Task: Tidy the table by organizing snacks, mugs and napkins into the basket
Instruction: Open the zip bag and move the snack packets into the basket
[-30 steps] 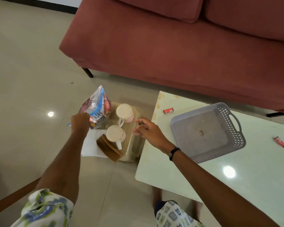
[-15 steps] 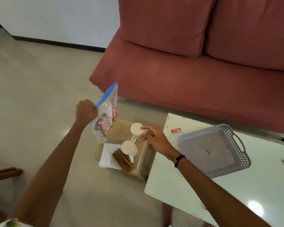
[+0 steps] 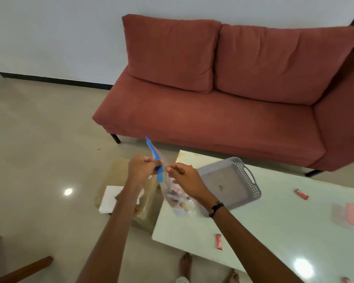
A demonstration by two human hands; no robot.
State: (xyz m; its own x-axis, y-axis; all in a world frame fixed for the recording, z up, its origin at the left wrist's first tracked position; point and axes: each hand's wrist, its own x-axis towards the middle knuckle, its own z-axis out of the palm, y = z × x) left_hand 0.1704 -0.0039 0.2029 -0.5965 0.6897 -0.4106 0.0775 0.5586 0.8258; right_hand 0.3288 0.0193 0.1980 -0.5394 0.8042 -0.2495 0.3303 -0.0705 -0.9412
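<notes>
A clear zip bag point(image 3: 177, 198) with a blue top strip, holding several small snacks, hangs over the left end of the pale table point(image 3: 274, 231). My left hand point(image 3: 142, 167) pinches the blue strip on one side and my right hand point(image 3: 182, 175) pinches it on the other. The grey perforated basket point(image 3: 251, 180) sits on the table just right of my right hand, with only a small scrap inside. Small red snack packets lie loose on the table: one near the front edge point(image 3: 218, 241) and one to the right point(image 3: 301, 194). The mugs are hidden behind my arms.
A low tan box point(image 3: 119, 170) with a white napkin point(image 3: 108, 199) on it stands on the floor left of the table. A red sofa point(image 3: 233, 103) runs behind the table. A wooden chair part point(image 3: 20, 271) shows at the bottom left. My bare feet point(image 3: 185, 264) are under the table edge.
My left hand has carried the snack bag from the low box rightward over the table's end. My right hand left the mugs and took hold of the bag's top. The view tilted up.
</notes>
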